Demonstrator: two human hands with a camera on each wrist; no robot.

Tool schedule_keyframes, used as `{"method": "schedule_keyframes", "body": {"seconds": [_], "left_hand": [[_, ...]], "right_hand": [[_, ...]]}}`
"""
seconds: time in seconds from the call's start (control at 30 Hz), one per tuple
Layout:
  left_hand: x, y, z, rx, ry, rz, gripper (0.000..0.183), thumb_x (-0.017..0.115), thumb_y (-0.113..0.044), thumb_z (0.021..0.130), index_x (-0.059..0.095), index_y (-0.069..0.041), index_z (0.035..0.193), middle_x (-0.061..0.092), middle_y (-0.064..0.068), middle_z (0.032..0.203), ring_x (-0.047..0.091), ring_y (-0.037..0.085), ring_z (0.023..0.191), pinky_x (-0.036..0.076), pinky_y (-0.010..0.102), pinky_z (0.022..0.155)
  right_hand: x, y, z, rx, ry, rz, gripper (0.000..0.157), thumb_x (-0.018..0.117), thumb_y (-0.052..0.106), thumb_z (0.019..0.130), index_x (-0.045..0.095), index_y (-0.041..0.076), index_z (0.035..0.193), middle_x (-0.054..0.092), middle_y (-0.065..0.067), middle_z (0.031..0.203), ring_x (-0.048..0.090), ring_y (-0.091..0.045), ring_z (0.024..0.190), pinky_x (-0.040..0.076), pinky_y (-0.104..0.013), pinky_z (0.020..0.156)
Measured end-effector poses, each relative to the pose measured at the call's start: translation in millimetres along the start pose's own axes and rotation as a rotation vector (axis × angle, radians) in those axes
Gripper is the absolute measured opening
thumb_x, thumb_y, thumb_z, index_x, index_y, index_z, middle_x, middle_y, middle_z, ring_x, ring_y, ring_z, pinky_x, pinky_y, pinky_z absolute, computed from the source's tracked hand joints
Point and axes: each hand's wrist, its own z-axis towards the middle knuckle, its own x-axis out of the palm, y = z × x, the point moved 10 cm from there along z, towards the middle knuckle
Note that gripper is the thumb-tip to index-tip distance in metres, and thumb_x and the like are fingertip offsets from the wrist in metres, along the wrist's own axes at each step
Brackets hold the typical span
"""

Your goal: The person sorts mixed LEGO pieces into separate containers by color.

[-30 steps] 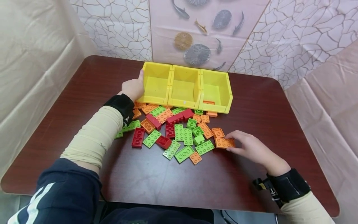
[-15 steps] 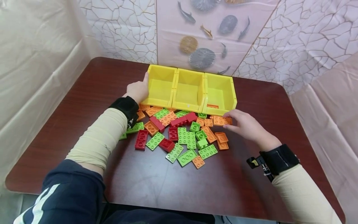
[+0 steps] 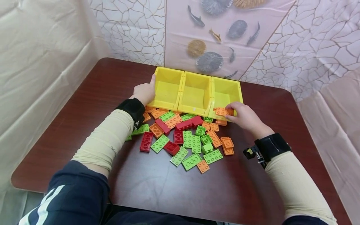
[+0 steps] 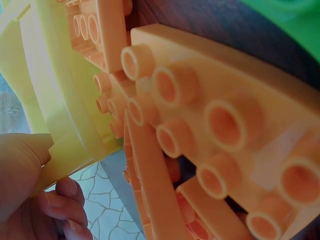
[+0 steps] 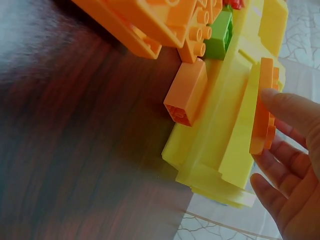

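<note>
My right hand point(image 3: 246, 116) pinches an orange toy brick point(image 3: 224, 111) over the front rim of the right-hand yellow bin. Thumb and fingertips hold it by its faces in the right wrist view, where the orange brick point(image 5: 261, 107) shows its studs turned away. At the left end of the joined yellow bins point(image 3: 194, 110), my left hand point(image 3: 144, 92) grips the side wall. The left wrist view has the thumb on one side of that yellow wall point(image 4: 65, 100) and curled fingers on the other. Orange bricks point(image 4: 220, 120) lie close by it.
Green bricks point(image 3: 192, 140), red bricks point(image 3: 147, 141) and orange bricks point(image 3: 227, 145) lie scattered in front of the bins on the dark wooden table point(image 3: 168, 187). One orange brick point(image 5: 186, 92) sits against the right bin's front. A patterned cloth point(image 3: 129, 31) hangs behind.
My right hand has carried the orange brick from the pile's right side up and back to the right bin. The left hand has stayed on the left bin's wall. The head view has shifted slightly.
</note>
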Motion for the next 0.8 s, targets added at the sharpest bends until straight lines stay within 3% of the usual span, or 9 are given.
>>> {"method": "schedule_keyframes", "body": {"seconds": [0.4, 0.8], "left_hand": [[1.9, 0.9, -0.5, -0.01, 0.0, -0.031, 0.062, 0.029, -0.027, 0.103, -0.013, -0.017, 0.148, 0.047, 0.011, 0.08, 0.052, 0.029, 0.074, 0.039, 0.039, 0.074], [1.0, 1.1, -1.3, -0.016, -0.001, -0.033, 0.065, 0.031, -0.025, 0.102, -0.014, -0.017, 0.148, 0.047, 0.011, 0.08, 0.052, 0.029, 0.075, 0.04, 0.039, 0.073]], "right_hand": [[5.4, -5, 26, 0.054, 0.021, -0.026, 0.032, 0.067, 0.011, 0.085, 0.057, -0.005, 0.112, 0.056, -0.022, 0.107, 0.051, -0.034, 0.098, 0.041, -0.048, 0.085], [16.9, 2, 47, -0.045, 0.166, -0.034, 0.02, 0.064, 0.0, 0.083, 0.062, -0.006, 0.103, 0.062, -0.022, 0.102, 0.055, -0.036, 0.098, 0.042, -0.049, 0.086]]}}
